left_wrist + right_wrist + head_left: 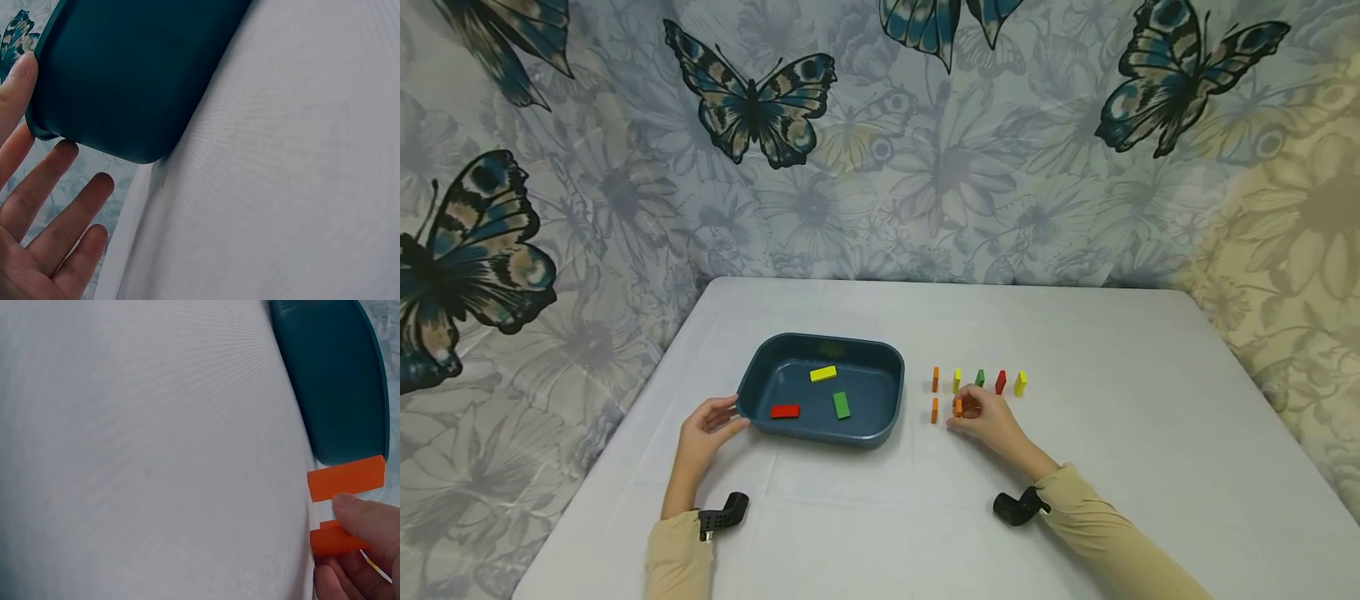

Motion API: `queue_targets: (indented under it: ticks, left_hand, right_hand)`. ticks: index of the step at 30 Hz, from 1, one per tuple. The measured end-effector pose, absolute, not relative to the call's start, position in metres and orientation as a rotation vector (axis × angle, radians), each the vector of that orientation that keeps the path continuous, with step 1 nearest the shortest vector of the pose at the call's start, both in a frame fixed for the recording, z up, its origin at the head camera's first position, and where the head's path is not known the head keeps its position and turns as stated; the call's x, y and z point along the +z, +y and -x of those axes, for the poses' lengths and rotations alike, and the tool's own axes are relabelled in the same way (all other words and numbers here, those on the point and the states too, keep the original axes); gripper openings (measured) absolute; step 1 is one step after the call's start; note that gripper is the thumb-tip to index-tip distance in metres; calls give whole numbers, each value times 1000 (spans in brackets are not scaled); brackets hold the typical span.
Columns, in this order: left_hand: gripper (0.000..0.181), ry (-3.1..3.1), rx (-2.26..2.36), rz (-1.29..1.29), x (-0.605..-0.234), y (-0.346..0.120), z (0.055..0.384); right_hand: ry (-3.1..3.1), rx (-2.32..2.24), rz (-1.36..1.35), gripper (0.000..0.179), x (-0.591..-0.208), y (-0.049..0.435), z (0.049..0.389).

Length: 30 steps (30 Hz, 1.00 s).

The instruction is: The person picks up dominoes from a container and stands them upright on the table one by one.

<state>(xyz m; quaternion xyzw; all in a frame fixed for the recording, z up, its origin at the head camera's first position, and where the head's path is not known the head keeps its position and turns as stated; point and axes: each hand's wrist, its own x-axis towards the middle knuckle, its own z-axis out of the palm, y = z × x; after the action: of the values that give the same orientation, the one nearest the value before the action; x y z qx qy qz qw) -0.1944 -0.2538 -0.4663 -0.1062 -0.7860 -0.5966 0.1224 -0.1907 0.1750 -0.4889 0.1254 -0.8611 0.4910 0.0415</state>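
A dark blue-green tray (820, 434) holds a yellow block (823, 374), a red block (785, 412) and a green block (841, 406), all lying flat. My left hand (706, 427) touches the tray's left end near its rim, with fingers extended in the left wrist view. Right of the tray, my right hand (985, 419) pinches an orange block (337, 541) between thumb and fingers, upright at the table. Beside it stands another orange block (347, 478), apart from the held one. The lower fingers are partly hidden in the right wrist view.
Behind the right hand stands a row of upright blocks: orange (936, 379), yellow (957, 380), green (980, 378), red (1001, 382) and yellow (1020, 383). A white cloth covers the table (865, 525). Butterfly-patterned fabric (955, 208) hangs beyond its far edge.
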Motion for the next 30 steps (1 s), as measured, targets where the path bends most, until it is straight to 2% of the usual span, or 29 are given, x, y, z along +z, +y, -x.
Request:
queue_targets:
  ticks: [14, 21, 30]
  left_hand:
    - [33, -2272, -1767, 311, -466, -252, 195]
    - [34, -2271, -1771, 313, -488, -263, 205]
    - [34, -2262, -1746, 343, -494, -267, 206]
  right_hand:
    - [-2673, 1504, -355, 34, -479, 176, 187]
    - [-2606, 1500, -399, 40, -467, 179, 180]
    - [-2569, 1405, -454, 40, -443, 181, 187]
